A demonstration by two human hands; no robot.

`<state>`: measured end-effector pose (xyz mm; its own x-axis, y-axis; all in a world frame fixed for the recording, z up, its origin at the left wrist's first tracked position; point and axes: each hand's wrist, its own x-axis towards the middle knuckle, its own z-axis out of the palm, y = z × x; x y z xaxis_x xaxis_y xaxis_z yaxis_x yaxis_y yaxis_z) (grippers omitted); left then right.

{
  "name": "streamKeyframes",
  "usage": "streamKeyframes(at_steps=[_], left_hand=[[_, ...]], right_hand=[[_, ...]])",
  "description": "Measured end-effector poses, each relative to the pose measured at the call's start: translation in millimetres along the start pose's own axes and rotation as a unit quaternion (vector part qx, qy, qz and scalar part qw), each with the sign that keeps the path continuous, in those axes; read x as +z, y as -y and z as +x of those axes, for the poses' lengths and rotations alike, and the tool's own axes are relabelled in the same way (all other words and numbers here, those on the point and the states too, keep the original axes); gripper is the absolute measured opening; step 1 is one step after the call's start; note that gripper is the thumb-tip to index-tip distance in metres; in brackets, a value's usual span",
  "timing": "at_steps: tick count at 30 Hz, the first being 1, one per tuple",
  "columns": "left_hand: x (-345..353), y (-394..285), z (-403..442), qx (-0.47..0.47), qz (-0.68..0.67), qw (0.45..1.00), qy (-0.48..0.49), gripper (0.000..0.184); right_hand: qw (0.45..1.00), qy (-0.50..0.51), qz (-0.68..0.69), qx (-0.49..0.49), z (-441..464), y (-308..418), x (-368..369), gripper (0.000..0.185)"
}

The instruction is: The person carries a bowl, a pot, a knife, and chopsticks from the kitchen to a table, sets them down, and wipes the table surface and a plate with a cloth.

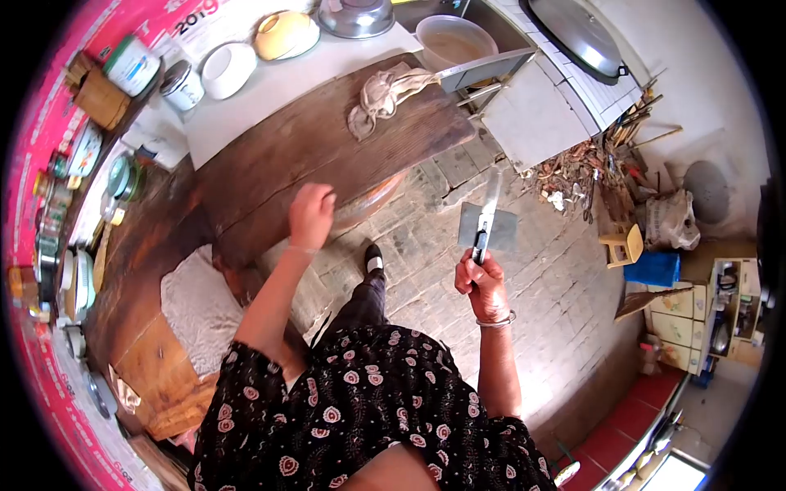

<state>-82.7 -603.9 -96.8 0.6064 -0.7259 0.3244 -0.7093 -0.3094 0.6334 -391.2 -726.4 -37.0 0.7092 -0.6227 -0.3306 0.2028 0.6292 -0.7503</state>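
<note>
My right hand (481, 282) is wrapped round the dark handle of a knife (489, 209), its narrow silver blade pointing up and away from me. Behind the knife shows a flat grey rectangular piece (505, 231); whether it touches the knife or lies on the floor I cannot tell. A bracelet circles my right wrist. My left hand (312, 214) is closed with its fingers curled, over the near edge of the dark wooden table (270, 180). Nothing sticks out of that hand. A crumpled beige cloth (381, 100) lies at the table's far end.
A sink with a white basin (455, 41) stands beyond the table, beside a lidded wok (581, 41). Bowls (229, 70) and jars line the left wall. A grey cloth (201, 307) covers part of a wooden surface. Firewood scraps (585, 168) and a small yellow stool (622, 245) are at right.
</note>
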Motion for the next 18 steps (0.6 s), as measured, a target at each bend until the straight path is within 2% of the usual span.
streamKeyframes(at_steps=[3, 6, 9, 12, 14, 16, 17, 18], left_hand=[[52.4, -17.3, 77.9, 0.084, -0.005, 0.996, -0.017, 0.019], [93.0, -25.1, 136.6, 0.095, 0.023, 0.995, 0.021, 0.020], [129.9, -11.8, 176.2, 0.114, 0.115, 0.986, 0.026, 0.020], [142.0, -11.8, 195.7, 0.087, 0.167, 0.981, 0.044, 0.019], [162.5, 5.2, 202.9, 0.079, 0.210, 0.974, 0.032, 0.016], [160.2, -6.4, 213.8, 0.075, 0.186, 0.979, -0.027, 0.014], [166.5, -10.0, 215.1, 0.094, 0.108, 0.986, -0.083, 0.016], [169.8, -10.7, 222.4, 0.081, -0.005, 0.995, -0.061, 0.014]], right_hand=[[0.999, -0.040, 0.004, 0.005, 22.9, 28.1, 6.4, 0.014], [0.998, -0.057, -0.010, 0.004, 46.4, 46.8, 4.8, 0.011], [0.996, -0.093, -0.010, -0.002, 58.1, 56.8, 0.6, 0.010], [0.994, -0.105, -0.013, -0.011, 61.9, 61.7, -10.8, 0.010], [0.988, -0.152, -0.030, 0.001, 61.6, 68.7, -18.3, 0.009], [0.978, -0.201, -0.043, -0.027, 66.3, 71.8, -24.4, 0.008], [0.976, -0.207, -0.055, -0.044, 66.0, 76.9, -31.0, 0.009], [0.974, -0.210, -0.065, -0.062, 68.6, 79.6, -36.9, 0.009]])
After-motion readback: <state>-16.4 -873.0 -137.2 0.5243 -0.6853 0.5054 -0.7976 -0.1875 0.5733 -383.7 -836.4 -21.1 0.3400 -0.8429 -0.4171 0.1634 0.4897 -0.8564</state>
